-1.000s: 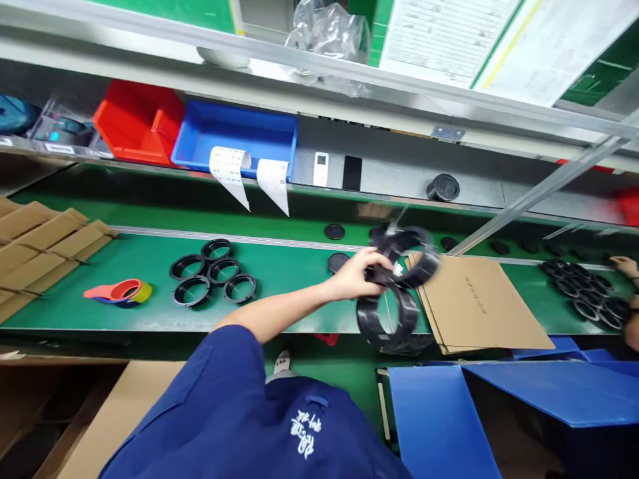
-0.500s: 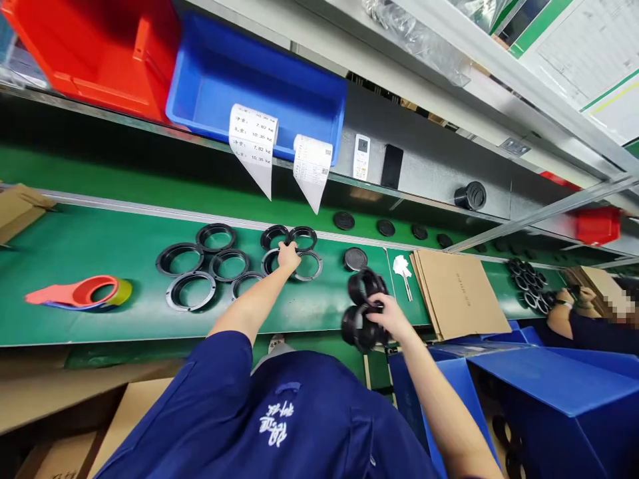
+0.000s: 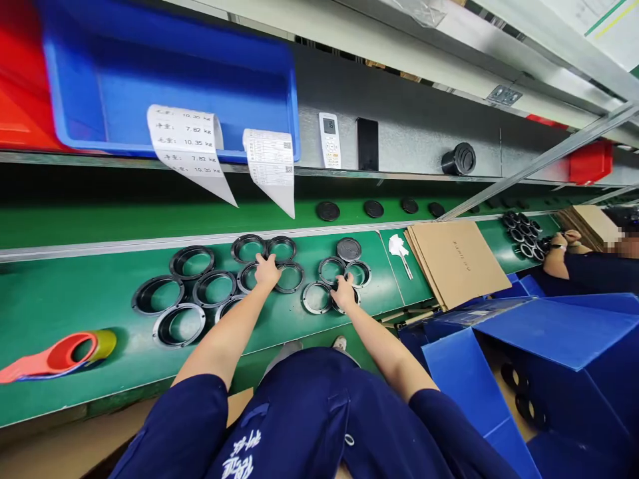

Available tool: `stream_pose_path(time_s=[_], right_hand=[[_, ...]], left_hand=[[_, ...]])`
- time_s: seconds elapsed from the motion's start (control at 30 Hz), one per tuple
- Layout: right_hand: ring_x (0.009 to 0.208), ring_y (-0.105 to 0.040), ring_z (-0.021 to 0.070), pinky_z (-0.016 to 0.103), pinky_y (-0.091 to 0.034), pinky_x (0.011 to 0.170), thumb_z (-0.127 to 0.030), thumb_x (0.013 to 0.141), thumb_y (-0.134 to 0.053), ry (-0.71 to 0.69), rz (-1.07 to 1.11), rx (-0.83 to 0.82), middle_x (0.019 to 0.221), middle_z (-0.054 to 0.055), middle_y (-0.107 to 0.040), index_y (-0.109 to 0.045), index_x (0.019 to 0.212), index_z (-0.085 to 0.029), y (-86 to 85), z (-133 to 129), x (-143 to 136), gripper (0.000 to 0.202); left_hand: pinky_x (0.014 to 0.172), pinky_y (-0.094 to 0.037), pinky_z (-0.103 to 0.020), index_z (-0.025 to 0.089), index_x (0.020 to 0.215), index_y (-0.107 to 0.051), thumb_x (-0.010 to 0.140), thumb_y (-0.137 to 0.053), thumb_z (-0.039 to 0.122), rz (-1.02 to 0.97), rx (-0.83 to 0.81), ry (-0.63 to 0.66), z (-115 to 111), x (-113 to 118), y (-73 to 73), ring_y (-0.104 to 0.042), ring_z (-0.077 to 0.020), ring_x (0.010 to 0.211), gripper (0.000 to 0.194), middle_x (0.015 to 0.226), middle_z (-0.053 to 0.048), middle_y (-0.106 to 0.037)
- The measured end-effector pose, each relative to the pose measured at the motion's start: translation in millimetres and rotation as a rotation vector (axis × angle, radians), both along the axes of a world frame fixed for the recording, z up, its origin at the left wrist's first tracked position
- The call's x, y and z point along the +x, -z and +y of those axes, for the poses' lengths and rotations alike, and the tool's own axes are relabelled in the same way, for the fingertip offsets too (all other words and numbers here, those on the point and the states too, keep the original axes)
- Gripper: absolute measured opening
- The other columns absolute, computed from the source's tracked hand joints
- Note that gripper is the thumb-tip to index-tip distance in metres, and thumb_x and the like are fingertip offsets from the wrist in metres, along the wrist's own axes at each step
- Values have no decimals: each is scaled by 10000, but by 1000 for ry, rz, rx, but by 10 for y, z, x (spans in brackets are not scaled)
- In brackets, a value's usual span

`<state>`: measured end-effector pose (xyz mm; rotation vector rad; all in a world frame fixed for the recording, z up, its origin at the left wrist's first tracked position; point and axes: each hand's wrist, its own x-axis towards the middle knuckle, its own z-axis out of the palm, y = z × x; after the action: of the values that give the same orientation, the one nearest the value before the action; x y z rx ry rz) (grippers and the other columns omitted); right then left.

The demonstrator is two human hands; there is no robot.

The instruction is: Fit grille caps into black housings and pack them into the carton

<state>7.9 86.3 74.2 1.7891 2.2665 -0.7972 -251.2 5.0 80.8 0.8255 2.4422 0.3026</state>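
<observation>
Work surface: green bench (image 3: 100, 279), metal shelf (image 3: 399, 110) above.
Left hand (image 3: 268, 271): fingers bent over the meeting walls of four black round rings (image 3: 242, 279); pinch cannot be confirmed.
Right hand (image 3: 344, 293): fingers bent over a second cluster of four black rings (image 3: 327, 286); pinch cannot be confirmed.
Ring position: each cluster on the bench, directly under its hand.
Writing: white curled paper strip (image 3: 187, 143) reads "10.35 kg" and "7.82 kg"; print on second paper strip (image 3: 269, 159) too small.
Shelf items: blue plastic bin (image 3: 174, 100), white remote (image 3: 329, 140), black phone (image 3: 368, 143).
Right side: flat brown cardboard sheets (image 3: 456, 259).
Obstruction: left forearm (image 3: 222, 326) partly covers a black ring (image 3: 222, 309) outside the left cluster.
</observation>
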Motion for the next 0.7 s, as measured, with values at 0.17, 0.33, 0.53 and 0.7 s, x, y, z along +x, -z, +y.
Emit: stream_pose_path(time_s=[0.17,0.33,0.53,0.7], right_hand=[[1114,-679,235,365,-512,1014,-216,841,-709,-79,105,35,1552,145,-331,-589,1349,-238,63,91,289,522],[1182,-613,218,353,-505,1030,-206,911,-554,-193,250,120,1358,112,-520,-639,1263,-209,40,572,587,362],[1341,-426,318,480,-382,1140,-146,820,-597,-263,359,200,1410,166,-488,-608,1326,-162,28,1601,416,507],[1414,-368,305,469,-311,1200,-84,725,-707,-353,375,41,1529,105,-447,-600,1381,-238,108,2053,-62,682]], left_hand=[[953,-544,-536,251,1476,-458,873,-651,311,20,-17,2,-167,93,-58,-610,-426,1236,636,1665,-231,-117],[1074,-490,-506,152,1431,-498,900,-552,296,108,250,-32,-684,389,38,-512,-396,1363,553,1623,-233,-235],[1056,-512,-520,159,1210,-631,849,-501,318,117,391,-86,-1073,848,125,-591,-361,1266,415,1399,-189,-550],[1045,-524,-502,179,1151,-655,853,-495,328,57,484,-77,-552,1165,-43,-656,-315,1167,370,1269,-159,-649]])
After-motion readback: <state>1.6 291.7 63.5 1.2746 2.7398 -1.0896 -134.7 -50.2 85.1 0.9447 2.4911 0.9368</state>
